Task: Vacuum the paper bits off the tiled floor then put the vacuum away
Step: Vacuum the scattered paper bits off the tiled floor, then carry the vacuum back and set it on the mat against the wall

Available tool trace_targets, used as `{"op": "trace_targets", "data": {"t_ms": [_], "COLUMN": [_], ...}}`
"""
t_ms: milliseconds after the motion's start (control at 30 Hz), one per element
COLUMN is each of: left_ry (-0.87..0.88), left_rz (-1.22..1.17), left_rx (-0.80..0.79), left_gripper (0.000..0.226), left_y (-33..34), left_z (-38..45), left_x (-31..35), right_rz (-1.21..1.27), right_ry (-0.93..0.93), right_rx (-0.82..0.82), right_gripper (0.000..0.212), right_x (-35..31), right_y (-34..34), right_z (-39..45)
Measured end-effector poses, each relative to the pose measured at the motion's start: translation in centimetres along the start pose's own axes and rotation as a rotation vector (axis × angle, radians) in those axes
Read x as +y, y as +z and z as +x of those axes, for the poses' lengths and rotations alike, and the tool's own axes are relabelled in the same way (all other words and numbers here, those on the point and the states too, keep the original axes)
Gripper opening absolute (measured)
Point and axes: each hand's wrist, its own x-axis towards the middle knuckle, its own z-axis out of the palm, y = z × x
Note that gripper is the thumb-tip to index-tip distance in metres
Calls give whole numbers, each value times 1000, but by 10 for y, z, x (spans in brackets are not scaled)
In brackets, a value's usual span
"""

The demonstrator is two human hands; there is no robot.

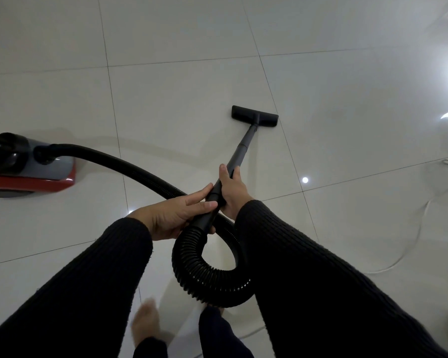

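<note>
Gripping the black wand (239, 153), the right hand (232, 188) wraps its fingers (224, 174) around the tube while the left hand (175, 218) closes on the cuff where the ribbed hose (130, 166) joins. Ahead, the floor head (254, 115) sits flat on the glossy tiled floor (181, 94). Left, the red canister (23, 166) stands near. No paper bits show, so vacuuming looks nearly finished; stowing remains.

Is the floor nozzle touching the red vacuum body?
Apart. The head view shows bare tiles between the floor nozzle and the red vacuum body.
</note>
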Motion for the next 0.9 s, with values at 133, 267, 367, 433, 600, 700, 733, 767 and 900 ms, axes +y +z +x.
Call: {"op": "trace_targets", "data": {"t_ms": [133,267,367,433,600,700,733,767,900], "left_ry": [3,34,67,97,226,257,267,269,299], "left_rz": [9,32,60,67,132,31,-32,-56,-11], "left_rx": [10,54,84,92,108,135,153,165,156], "left_gripper": [80,65,69,79,85,81,70,57,46], "left_y": [-7,-21,-43,-63,-109,-128,-136,-141,-156], "left_z": [-27,-66,-97,-113,-160,-182,-189,-197,-225], "left_x": [-1,-4,-13,-19,-20,-11,-6,0,25], "right_rz": [21,59,80,66,7,-157,-208,-264,-401], "right_ry": [16,5,-26,-72,-213,-336,-377,-418,-631], "right_rx": [-43,-82,-166,-249,-447,-505,-507,-497,-357], "right_gripper": [70,73,78,79,85,85,83,81,81], "right_x": [11,27,46,55,66,63,61,58,49], "right_y": [18,49,78,97,146,168,176,184,221], "right_z": [-14,-30,-43,-50,-69,-78,-83,-89,-113]}}
